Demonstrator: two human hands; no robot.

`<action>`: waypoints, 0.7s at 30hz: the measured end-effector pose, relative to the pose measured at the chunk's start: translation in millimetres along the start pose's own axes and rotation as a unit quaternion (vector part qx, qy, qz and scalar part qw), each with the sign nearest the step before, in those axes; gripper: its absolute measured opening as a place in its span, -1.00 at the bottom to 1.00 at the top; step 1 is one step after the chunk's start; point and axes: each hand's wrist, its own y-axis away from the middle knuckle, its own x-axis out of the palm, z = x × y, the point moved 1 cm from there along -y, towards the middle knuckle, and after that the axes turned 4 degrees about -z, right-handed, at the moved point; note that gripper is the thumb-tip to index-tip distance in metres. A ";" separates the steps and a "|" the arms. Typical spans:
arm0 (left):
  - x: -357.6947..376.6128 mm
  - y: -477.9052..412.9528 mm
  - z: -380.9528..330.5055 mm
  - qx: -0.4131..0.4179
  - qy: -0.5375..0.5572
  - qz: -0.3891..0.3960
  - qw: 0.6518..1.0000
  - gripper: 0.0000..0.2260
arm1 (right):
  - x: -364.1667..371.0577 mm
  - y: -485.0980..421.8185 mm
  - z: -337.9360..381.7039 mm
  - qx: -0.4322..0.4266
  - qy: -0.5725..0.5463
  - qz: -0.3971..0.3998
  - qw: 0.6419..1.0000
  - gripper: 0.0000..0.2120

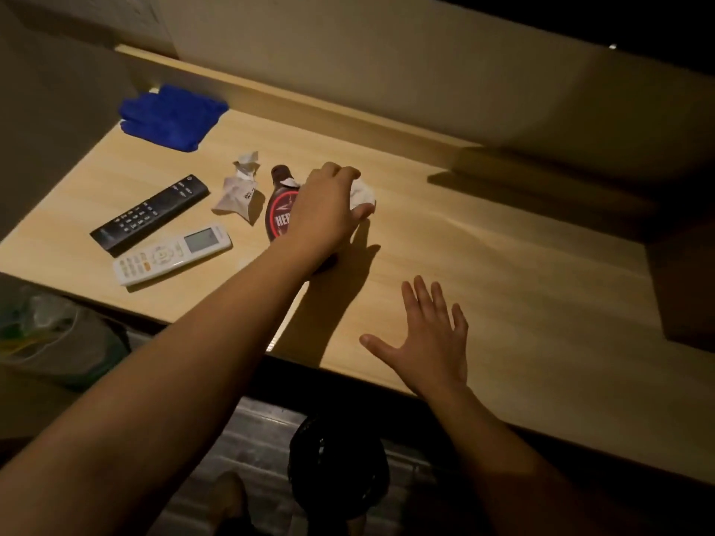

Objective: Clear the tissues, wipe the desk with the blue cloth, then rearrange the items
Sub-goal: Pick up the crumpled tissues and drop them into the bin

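My left hand [327, 205] reaches across the wooden desk [483, 265] and grips a crumpled white tissue [363, 195] with curled fingers. Under that wrist lies a brown syrup bottle [279, 210] on its side. Left of the bottle lie two more crumpled tissues [242, 189]. The blue cloth [172, 116] is bunched at the desk's far left corner. A black remote [151, 214] and a white remote [172, 253] lie side by side near the left front edge. My right hand [425, 338] hovers flat with spread fingers over the desk's front part and holds nothing.
A bin lined with a plastic bag [50, 334] stands on the floor left of the desk. A dark mesh basket [338, 470] sits below the front edge. A wall runs behind the desk, and a dark cabinet [688, 288] borders its right side.
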 end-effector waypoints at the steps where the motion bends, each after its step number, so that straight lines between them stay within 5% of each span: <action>1: 8.5 -13.3 1.4 0.015 -0.058 0.020 0.998 -0.46 | 0.0 -0.3 -0.1 0.000 -0.003 -0.002 1.000 0.11; 6: 38.4 -38.1 17.6 0.012 -0.212 0.129 0.969 -0.73 | 0.2 0.3 -1.3 0.002 -0.013 -0.009 1.000 0.11; 11: 39.5 -37.3 24.2 0.014 -0.179 0.079 0.981 -0.81 | 2.3 0.4 -1.8 0.002 -0.015 -0.016 1.000 0.10; 16: 13.8 -19.8 14.1 -0.014 0.078 -0.013 0.997 -0.82 | 1.9 0.4 -1.9 0.001 -0.022 -0.020 1.000 0.09; 21: -19.0 78.7 6.8 -0.103 0.343 -0.003 0.934 -0.87 | 1.9 0.3 -1.1 0.001 -0.013 -0.021 1.000 0.09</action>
